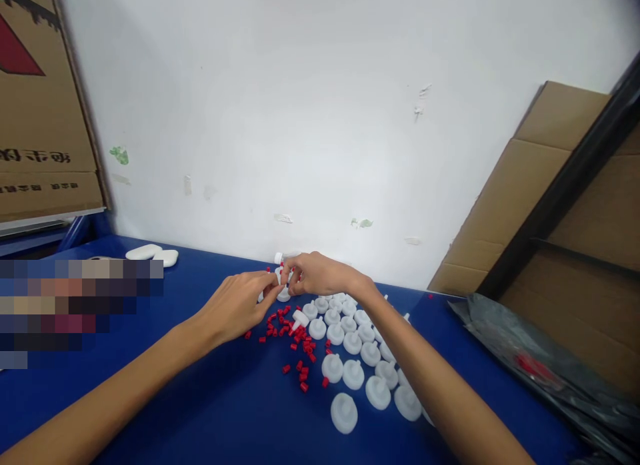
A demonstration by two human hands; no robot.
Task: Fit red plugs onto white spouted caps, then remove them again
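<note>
My left hand (239,304) and my right hand (320,274) meet over a blue table (210,412), fingertips pinched together. Between them I hold a small white plastic cap (283,273) with a bit of red at its top; I cannot make out which hand holds which part. Just below lie several tiny red plugs (293,338) scattered loose. Right of these, several round white caps (353,358) with short stems stand in rows under my right forearm.
A white wall rises behind the table. A cardboard box (45,105) stands at the left, more cardboard and a dark shelf frame (560,198) at the right. A grey plastic bag (545,365) lies at the right edge. Two white flat objects (153,254) rest at the far left.
</note>
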